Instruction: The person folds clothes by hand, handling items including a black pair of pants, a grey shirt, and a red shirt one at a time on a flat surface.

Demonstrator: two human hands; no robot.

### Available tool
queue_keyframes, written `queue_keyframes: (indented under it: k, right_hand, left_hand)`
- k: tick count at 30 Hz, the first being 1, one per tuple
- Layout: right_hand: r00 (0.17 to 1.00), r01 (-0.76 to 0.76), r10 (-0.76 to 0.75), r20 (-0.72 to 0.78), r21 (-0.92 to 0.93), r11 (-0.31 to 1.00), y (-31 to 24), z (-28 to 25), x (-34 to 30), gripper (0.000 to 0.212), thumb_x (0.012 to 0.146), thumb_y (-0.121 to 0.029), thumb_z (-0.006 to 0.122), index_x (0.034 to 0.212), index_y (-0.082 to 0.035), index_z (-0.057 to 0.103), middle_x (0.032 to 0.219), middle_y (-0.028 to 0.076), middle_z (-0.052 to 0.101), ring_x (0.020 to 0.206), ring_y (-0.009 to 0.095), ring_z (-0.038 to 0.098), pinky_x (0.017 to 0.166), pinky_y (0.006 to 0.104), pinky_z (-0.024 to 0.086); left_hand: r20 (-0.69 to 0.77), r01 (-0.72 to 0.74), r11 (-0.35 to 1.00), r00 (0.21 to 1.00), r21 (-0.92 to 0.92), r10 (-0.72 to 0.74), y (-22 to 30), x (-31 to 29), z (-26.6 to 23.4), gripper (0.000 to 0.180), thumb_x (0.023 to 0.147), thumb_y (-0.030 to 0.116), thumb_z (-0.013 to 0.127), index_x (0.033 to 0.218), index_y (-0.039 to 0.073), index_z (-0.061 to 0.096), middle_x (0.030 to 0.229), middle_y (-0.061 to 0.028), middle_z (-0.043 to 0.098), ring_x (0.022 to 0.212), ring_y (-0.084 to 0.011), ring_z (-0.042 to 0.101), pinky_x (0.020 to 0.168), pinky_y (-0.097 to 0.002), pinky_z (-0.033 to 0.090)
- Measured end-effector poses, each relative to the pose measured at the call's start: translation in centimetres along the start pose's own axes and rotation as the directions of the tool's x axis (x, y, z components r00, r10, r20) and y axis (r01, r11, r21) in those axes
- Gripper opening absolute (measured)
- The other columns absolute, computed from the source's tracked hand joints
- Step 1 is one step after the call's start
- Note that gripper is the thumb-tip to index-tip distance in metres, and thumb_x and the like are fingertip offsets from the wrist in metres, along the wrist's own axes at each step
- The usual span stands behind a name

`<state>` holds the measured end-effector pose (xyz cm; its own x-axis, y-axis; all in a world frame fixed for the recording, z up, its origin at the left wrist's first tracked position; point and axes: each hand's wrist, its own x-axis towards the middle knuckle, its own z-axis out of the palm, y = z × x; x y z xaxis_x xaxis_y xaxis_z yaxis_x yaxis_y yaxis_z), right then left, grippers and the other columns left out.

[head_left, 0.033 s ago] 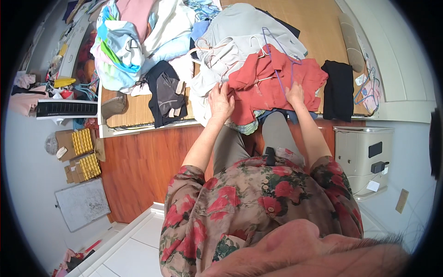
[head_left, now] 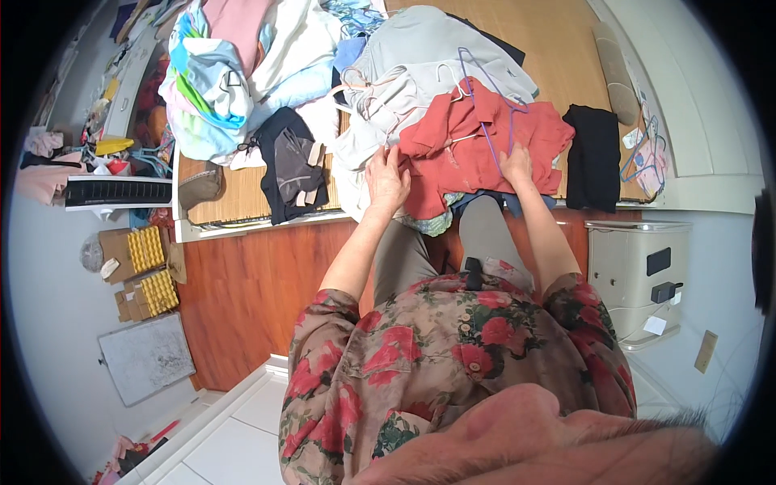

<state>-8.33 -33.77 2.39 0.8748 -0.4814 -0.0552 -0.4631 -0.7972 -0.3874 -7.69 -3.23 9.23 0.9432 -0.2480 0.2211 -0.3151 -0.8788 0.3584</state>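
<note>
A red collared shirt lies spread on the bed in front of me. My left hand has its fingers curled at the shirt's left edge, beside white cloth. A thin purple hanger lies over the shirt, its upper end on the grey garment behind. The fingers of my right hand close round the hanger's lower end, against the red fabric. A white hanger pokes out near the shirt's collar. Farther left, a pale hanger rests among light grey clothes.
Piled bright clothes cover the bed's far left. Folded black cloth lies right of the shirt, and dark garments lie left. A beige cabinet stands at the right. Blue hangers lie at the bed's right edge.
</note>
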Motion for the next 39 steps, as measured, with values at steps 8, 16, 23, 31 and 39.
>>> queue_keyframes:
  k: [8, 16, 23, 31, 39]
  right_hand:
    - [0.976, -0.107, 0.046, 0.215, 0.278, 0.955, 5.6, 4.7, 3.0, 0.038, 0.078, -0.019, 0.067, 0.109, 0.000, 0.055, 0.072, 0.012, 0.062, 0.060, 0.023, 0.063, 0.051, 0.0355, 0.050]
    - [0.818, -0.463, 0.064, 0.572, 0.586, 0.665, -0.1, 2.4, 0.5, 0.016, 0.084, -0.019, 0.060, 0.095, -0.007, 0.059, 0.077, 0.004, 0.058, 0.068, 0.014, 0.057, 0.060, 0.0347, 0.052]
    - [0.794, -0.603, 0.162, 0.586, 0.794, 0.080, -2.8, 2.3, 0.3, 0.018, 0.091, -0.022, 0.054, 0.102, -0.006, 0.056, 0.072, 0.003, 0.053, 0.052, 0.012, 0.049, 0.045, 0.0242, 0.046]
    - [0.957, 0.172, -0.285, -0.043, 0.879, 0.445, -5.1, -6.8, -4.2, 0.017, 0.098, -0.017, 0.043, 0.104, -0.006, 0.054, 0.059, -0.002, 0.043, 0.048, 0.007, 0.042, 0.041, 0.0248, 0.037]
    - [0.945, 0.324, -0.196, -0.262, 0.822, 0.468, -1.6, -7.9, -5.5, 0.018, 0.100, -0.021, 0.042, 0.097, -0.006, 0.051, 0.062, -0.002, 0.045, 0.051, 0.005, 0.042, 0.048, 0.0205, 0.036]
  left_hand:
    - [0.227, 0.154, 0.986, 0.960, 0.060, -0.163, 0.3, 0.4, 2.2, 0.074, 0.079, 0.025, 0.066, 0.141, 0.005, 0.031, 0.139, -0.0222, 0.035, 0.125, -0.0360, 0.039, 0.103, -0.0496, 0.031]
    - [0.366, 0.365, 0.924, 0.850, 0.111, -0.379, -3.9, -1.2, 0.3, 0.039, 0.082, 0.031, 0.063, 0.113, 0.008, 0.058, 0.097, -0.0198, 0.065, 0.091, -0.0363, 0.062, 0.080, -0.0449, 0.049]
    - [0.154, 0.179, 0.978, 0.969, 0.111, -0.195, -2.0, 0.7, -3.1, 0.027, 0.086, 0.029, 0.054, 0.076, 0.008, 0.068, 0.076, -0.0182, 0.066, 0.074, -0.0372, 0.064, 0.069, -0.0464, 0.051]
    - [0.179, -0.025, 0.939, 0.983, 0.344, -0.039, -5.8, 1.4, -7.1, 0.027, 0.089, 0.027, 0.051, 0.079, 0.008, 0.066, 0.074, -0.0169, 0.065, 0.071, -0.0335, 0.065, 0.063, -0.0448, 0.051]
    - [-0.043, 0.016, 0.971, 0.999, 0.238, -0.006, -6.3, -0.2, -6.9, 0.022, 0.090, 0.027, 0.054, 0.080, 0.009, 0.062, 0.076, -0.0135, 0.063, 0.072, -0.0334, 0.063, 0.062, -0.0446, 0.050]
